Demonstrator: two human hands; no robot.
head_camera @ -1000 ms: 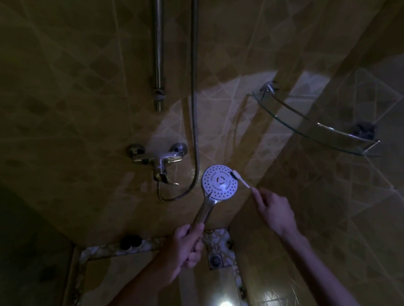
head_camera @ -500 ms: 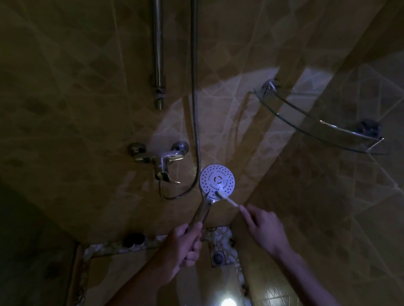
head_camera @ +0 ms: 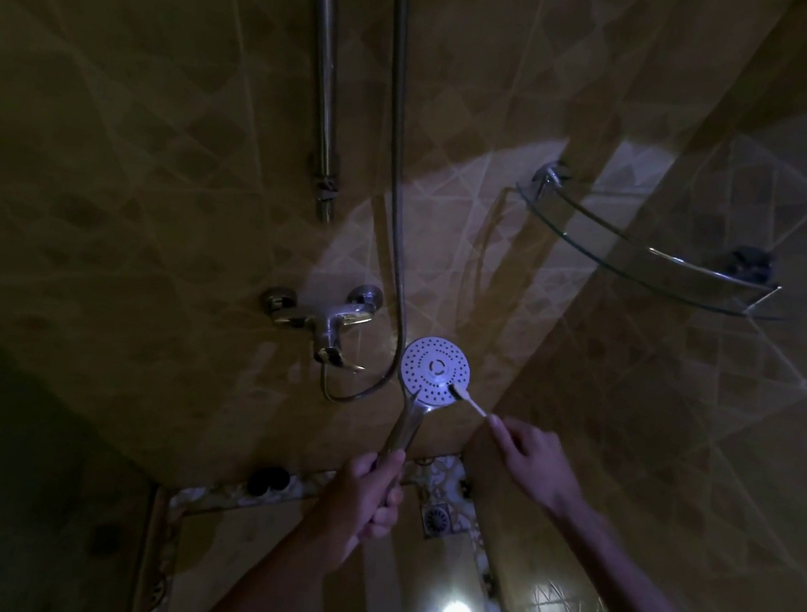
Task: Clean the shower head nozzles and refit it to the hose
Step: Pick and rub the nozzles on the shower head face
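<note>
1. The round, pale, perforated shower head (head_camera: 435,371) is held up in a torch beam in front of the tiled corner, its nozzle face turned toward the camera and its chrome handle running down and slightly left into the left hand (head_camera: 367,495), whose fingers are curled round the handle's lower end.
2. A slim white toothbrush (head_camera: 468,401) is pinched at its tail by the right hand (head_camera: 532,461); its bristled tip is laid on the lower right edge of the face.
3. The face lies up and to the left of the right hand, and the brush's long axis is pointed along that line.
4. A flexible metal hose (head_camera: 395,201) is seen hanging just left of the head; whether it is joined cannot be told.
5. Beyond, a chrome wall mixer tap (head_camera: 321,323) is fixed, and a glass corner shelf (head_camera: 645,267) is mounted well apart to the right.
</note>
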